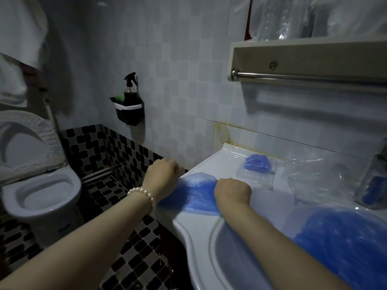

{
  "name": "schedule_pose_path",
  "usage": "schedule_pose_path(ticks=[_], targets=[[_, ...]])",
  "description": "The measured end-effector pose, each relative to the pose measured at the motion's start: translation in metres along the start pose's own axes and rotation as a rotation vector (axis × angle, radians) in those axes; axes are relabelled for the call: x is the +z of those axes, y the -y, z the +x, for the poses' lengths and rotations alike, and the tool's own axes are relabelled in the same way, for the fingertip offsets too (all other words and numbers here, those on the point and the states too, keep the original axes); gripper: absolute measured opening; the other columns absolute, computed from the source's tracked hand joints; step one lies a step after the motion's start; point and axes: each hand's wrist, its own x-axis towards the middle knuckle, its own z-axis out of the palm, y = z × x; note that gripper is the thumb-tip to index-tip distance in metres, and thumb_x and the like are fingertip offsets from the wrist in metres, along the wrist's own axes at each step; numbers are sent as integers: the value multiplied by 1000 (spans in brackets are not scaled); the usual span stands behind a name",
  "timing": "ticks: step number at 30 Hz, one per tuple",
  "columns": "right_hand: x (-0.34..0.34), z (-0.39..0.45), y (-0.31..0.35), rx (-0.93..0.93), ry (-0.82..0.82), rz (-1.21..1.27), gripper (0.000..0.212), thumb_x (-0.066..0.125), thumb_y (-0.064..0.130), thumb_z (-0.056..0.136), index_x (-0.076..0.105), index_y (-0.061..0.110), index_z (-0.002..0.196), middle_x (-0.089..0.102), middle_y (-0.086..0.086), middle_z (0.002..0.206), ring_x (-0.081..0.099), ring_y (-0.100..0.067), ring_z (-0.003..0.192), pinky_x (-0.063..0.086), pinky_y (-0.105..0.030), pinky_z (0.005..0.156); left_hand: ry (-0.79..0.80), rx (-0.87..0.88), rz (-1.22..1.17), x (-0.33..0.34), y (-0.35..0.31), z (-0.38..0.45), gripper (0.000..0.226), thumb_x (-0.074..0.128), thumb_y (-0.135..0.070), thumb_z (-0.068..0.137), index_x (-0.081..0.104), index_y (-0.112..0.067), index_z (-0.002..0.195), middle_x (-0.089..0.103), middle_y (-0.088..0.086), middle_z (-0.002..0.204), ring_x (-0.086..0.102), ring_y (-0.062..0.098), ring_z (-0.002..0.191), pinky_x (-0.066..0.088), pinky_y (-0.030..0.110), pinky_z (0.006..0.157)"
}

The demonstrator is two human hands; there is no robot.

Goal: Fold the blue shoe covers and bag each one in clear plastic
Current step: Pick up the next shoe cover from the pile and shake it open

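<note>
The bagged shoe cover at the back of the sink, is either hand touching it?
No, the bagged shoe cover lies apart at the back, while both hands hold a loose shoe cover at the sink's front edge.

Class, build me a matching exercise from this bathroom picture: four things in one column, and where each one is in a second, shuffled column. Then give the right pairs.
Things
1. spray bottle
2. pearl bracelet
3. stretched shoe cover
4. bagged shoe cover

Places
A. on the left wrist
B. in a holder on the wall
C. at the back of the sink top, near the wall
D. between the left hand and the right hand

Pairs: 1-B, 2-A, 3-D, 4-C
</note>
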Motion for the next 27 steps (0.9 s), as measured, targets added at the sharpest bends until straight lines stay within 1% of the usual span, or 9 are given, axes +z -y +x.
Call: schedule_pose_path(ticks=[2, 4, 9, 14, 16, 19, 21, 23, 27], targets=[[-1, -2, 0, -4, -8, 19, 36, 32, 10, 98, 54, 19, 126, 59, 0, 124, 57, -21, 114, 44, -28, 86, 210, -83, -317, 0, -12, 13, 46, 49, -43, 95, 58, -3, 74, 59, 14, 75, 53, 31, 70, 40, 34, 64], [-1, -3, -2, -12, -16, 32, 36, 32, 11, 98, 54, 19, 126, 59, 0, 125, 57, -21, 115, 44, -28, 87, 432, -98, -363, 4, -22, 24, 50, 60, -55, 84, 50, -8, 68, 47, 9, 67, 40, 24, 61, 32, 30, 58], [1, -9, -10, -38, -40, 80, 33, 33, 13, 98, 54, 17, 123, 61, -3, 121, 59, -23, 112, 45, -27, 83, 643, -133, -279, 12, -29, 36, 49, 83, -42, 65, 71, -5, 95, 70, 7, 92, 60, 20, 80, 51, 30, 81], [-10, 5, -38, 54, -46, 498, 38, 28, 30, 103, 54, 10, 122, 61, -16, 119, 57, -34, 109, 43, -32, 85, 382, -54, -561, -6, -41, 29, 22, 78, -22, 77, 61, -14, 65, 53, 1, 64, 44, 6, 55, 37, 17, 53], [-23, 12, -54, 41, -213, 969, 24, 44, 16, 97, 56, 8, 117, 60, -17, 117, 55, -29, 103, 40, -24, 79, 24, 103, -555, -18, -42, 25, 24, 78, -17, 77, 59, -13, 62, 49, -1, 63, 39, 4, 54, 33, 19, 53], [-40, 5, -74, -338, -321, 1213, 71, 69, 7, 75, 38, 22, 138, 40, 0, 138, 43, -11, 116, 36, -16, 94, -492, 445, -249, -26, -39, 12, 12, 80, -8, 70, 68, -7, 70, 62, 6, 73, 54, 18, 65, 40, 26, 63], [-40, -8, -74, -534, -352, 949, 87, 73, 26, 63, 33, 29, 141, 32, 4, 145, 34, -10, 130, 30, -26, 105, -444, 582, -156, -17, -34, -4, 4, 71, -13, 74, 67, -12, 73, 64, 4, 80, 57, 21, 72, 42, 29, 66], [-21, -17, -70, -698, -480, 637, 77, 73, 28, 60, 48, 25, 133, 44, -3, 141, 42, -20, 128, 35, -34, 103, -302, 648, -86, -1, -25, -22, 15, 57, -27, 75, 67, -16, 76, 63, 1, 84, 54, 19, 76, 38, 27, 68], [23, -24, -67, -878, -557, 418, 24, 63, 14, 65, 71, 15, 87, 69, 0, 89, 63, -23, 79, 42, -25, 73, -119, 664, -103, 23, -7, -45, 22, 52, -29, 71, 71, -17, 71, 60, -1, 79, 49, 15, 74, 41, 27, 62]])
